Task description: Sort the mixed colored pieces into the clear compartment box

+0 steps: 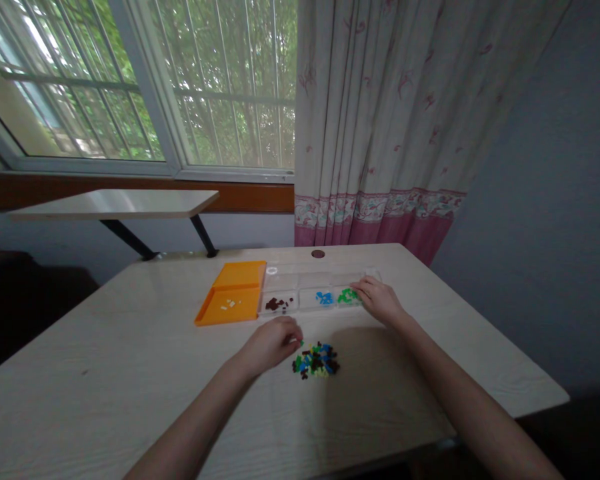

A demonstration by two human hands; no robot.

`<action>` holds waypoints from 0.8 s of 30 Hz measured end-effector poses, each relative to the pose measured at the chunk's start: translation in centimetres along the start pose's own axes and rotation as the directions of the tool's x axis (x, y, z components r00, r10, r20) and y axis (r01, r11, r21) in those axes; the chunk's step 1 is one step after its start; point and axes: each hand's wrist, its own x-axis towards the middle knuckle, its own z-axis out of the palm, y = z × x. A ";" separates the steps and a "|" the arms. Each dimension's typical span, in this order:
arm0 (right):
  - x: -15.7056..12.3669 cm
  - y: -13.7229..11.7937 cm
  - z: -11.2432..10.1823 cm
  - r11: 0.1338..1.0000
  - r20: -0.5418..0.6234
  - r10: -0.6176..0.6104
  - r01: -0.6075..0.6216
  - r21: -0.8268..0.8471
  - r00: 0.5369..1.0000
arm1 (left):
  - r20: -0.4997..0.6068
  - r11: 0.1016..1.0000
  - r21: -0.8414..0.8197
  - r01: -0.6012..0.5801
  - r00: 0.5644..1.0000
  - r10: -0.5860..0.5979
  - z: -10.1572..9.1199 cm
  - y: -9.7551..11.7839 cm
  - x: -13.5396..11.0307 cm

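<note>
A mixed pile of tiny plastic building pieces [316, 361] in brown, blue, green and pale yellow lies on the table. At its upper left edge is my left hand [274, 343], fingers pinched, with a small green piece [301, 343] showing at the fingertips. My right hand [379, 298] reaches over the right end of a clear divided box, its fingers closed together above the green pieces [347, 296]. Whatever it may hold is hidden. Blue pieces [324, 298] and dark brown pieces [279, 304] sit in other compartments of the clear box [305, 310].
Left of the clear box, an orange tray [250, 303] holds a few pale pieces [230, 305]. A raised shelf [125, 203] on black supports stands at the table's back left. Behind the table [145, 360] are a barred window and a curtain [380, 133].
</note>
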 end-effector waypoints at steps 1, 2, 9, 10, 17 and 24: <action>0.0 -0.4 0.1 1.000 -0.012 -0.015 0.015 0.025 1.000 | -0.003 1.000 0.005 -0.010 1.000 0.010 0.0 0.0 0.0; -0.1 -0.8 0.2 0.998 -0.022 -0.036 0.037 0.051 0.999 | -0.007 1.000 0.008 -0.023 1.000 0.023 -0.1 0.1 0.0; -1.3 -7.2 2.2 0.936 0.004 -0.293 0.287 0.205 0.956 | -0.233 0.992 -0.047 -0.113 0.967 0.099 -0.6 1.0 0.2; -1.4 -8.0 2.3 0.930 0.000 -0.302 0.294 0.221 0.953 | -0.285 0.991 -0.057 -0.123 0.953 0.102 -0.6 1.0 0.2; -1.7 -9.7 1.7 0.924 -0.052 -0.299 0.303 0.232 0.953 | -0.382 0.983 -0.055 -0.177 0.913 0.143 -0.1 1.0 0.3; -1.8 -9.6 1.7 0.914 -0.026 -0.341 0.338 0.222 0.940 | -0.368 0.981 -0.045 -0.188 0.916 0.159 -0.3 1.5 0.3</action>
